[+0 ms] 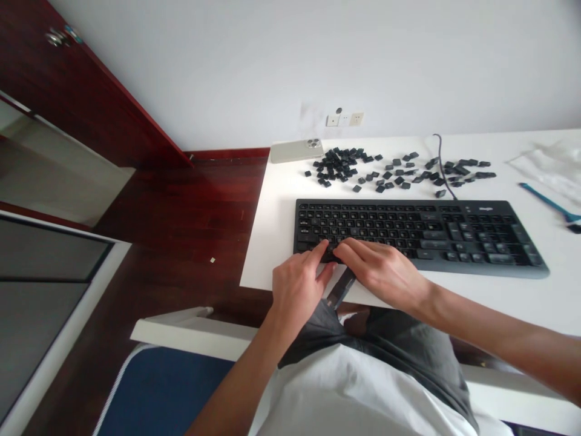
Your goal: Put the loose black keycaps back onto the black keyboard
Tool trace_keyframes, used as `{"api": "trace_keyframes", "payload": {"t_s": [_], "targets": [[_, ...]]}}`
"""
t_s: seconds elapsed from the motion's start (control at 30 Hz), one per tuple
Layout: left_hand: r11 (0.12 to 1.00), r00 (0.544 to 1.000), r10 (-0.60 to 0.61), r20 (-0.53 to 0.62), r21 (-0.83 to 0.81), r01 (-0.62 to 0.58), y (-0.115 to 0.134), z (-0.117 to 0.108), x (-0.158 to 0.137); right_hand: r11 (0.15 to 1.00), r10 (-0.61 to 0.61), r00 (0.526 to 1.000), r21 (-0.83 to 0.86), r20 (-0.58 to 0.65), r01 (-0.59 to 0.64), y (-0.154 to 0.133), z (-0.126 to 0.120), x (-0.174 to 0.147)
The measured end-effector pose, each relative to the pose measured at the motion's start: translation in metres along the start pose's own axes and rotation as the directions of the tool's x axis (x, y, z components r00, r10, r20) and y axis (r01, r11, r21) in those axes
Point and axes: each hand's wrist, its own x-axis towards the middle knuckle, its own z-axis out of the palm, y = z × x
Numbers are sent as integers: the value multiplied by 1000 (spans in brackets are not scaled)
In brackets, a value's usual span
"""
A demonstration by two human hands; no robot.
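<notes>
A black keyboard (411, 263) lies on the white table, with many keys showing bare, cap-free spots on its left and middle parts. My left hand (299, 278) is at its lower left corner, index finger and thumb stretched apart and touching the keyboard's front edge area. Close beside it, my right hand (374, 263) has its fingers bent together over the bottom row; what its fingertips hold is hidden. A dark strip-shaped object (339, 292) sticks out from beneath my right hand past the table edge. Loose black keycaps (338, 163) lie in a heap behind the keyboard.
A phone (290, 152) lies at the table's back left corner. The keyboard cable (440, 157) runs back through more scattered keycaps. On the right are a blue-handled brush (547, 201) and a crumpled plastic bag (556, 166). A blue-seated chair (167, 393) stands lower left.
</notes>
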Motion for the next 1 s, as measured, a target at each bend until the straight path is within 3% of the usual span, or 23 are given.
{"api": "trace_keyframes", "payload": {"t_s": [0.2,0.4,0.67,0.73,0.8,0.83,0.93,1.0], "targets": [[999,999,-51,13,-8,51,3,-5,6,982,176,984,66,3,-176,27,-18,9],[997,996,-78,44,-17,79,7,-12,18,937,250,968,245,23,-248,52,-20,2],[999,998,27,60,22,-28,18,-23,51,741,590,807,395,5,-544,75,-24,-24],[998,995,50,83,43,-53,18,-23,58,667,662,747,411,54,-621,84,-32,-35],[997,995,47,84,56,-52,17,-23,61,558,744,649,388,157,-734,98,-42,-50],[997,996,40,77,58,-45,16,-23,62,500,780,589,355,210,-790,108,-48,-59],[998,998,32,54,52,-35,14,-22,61,290,931,310,126,191,-949,151,-64,-90],[998,999,45,30,32,-46,12,-22,59,223,970,222,8,102,-975,187,-71,-113]]}}
